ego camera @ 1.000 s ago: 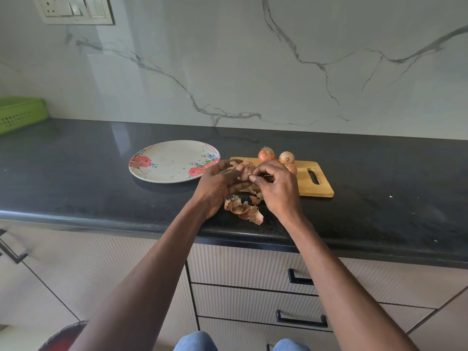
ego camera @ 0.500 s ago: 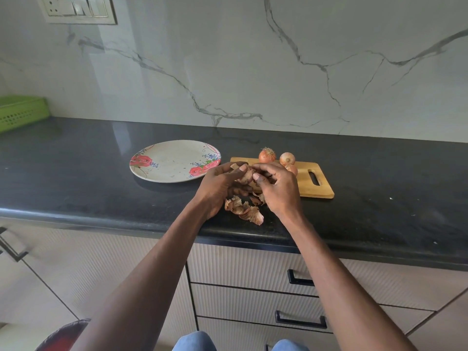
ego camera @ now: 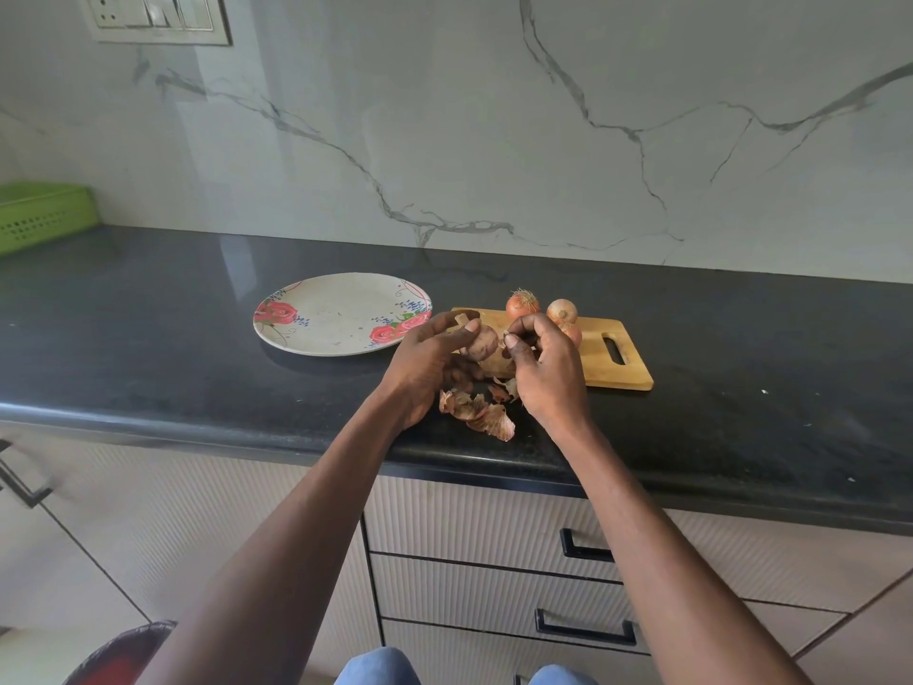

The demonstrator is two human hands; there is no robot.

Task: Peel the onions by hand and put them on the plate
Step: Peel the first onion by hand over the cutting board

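Head view: left hand [ego camera: 429, 368] grips half-peeled onion [ego camera: 481, 344] over counter; right hand [ego camera: 543, 368] pinches skin. Plate [ego camera: 316, 333] bare; three onions [ego camera: 522, 305] unpeeled on board [ego camera: 622, 375]; peels [ego camera: 481, 412] below.

Black countertop [ego camera: 148, 338]: plate [ego camera: 321, 333], cutting board [ego camera: 622, 370], peels [ego camera: 477, 412], basket [ego camera: 39, 215].

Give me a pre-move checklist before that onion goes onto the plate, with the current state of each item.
1. Onion secured in the left hand: ok, fingers curl round it.
2. Skin fully off: not ok, the right hand pinches a loose flap.
3. Plate free to receive: ok, nothing lies on it.
4. Path to plate: ok, it sits just left of the hands.
5. Peels out of the way: ok, piled on the counter near its front edge.
6. Onion's far side clean: cannot tell, hidden.
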